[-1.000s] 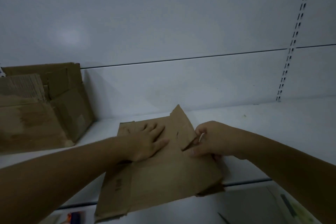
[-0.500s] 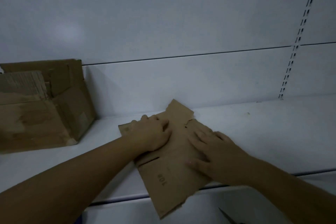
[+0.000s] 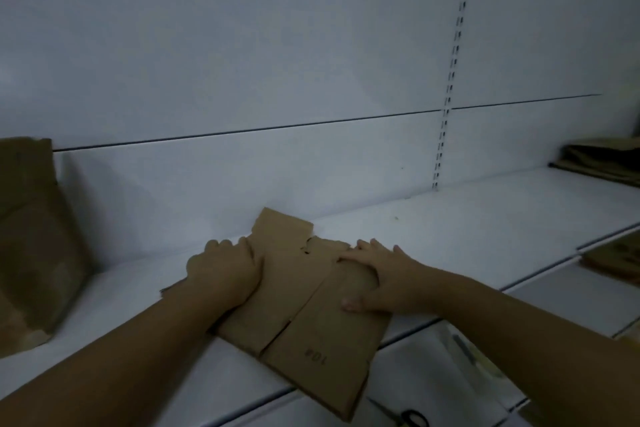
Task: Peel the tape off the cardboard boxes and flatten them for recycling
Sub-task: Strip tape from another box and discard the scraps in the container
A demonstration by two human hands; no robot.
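Head view: right hand presses box, fingers straight; left hand fingers unclear; 6 o'clock overhang may tip off shelf.

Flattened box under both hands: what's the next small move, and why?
Probably push the flattened box farther onto the shelf while pressing down. The left hand and right hand both rest on it, it looks flat, and its near end overhangs the shelf's front edge, so it might tip.
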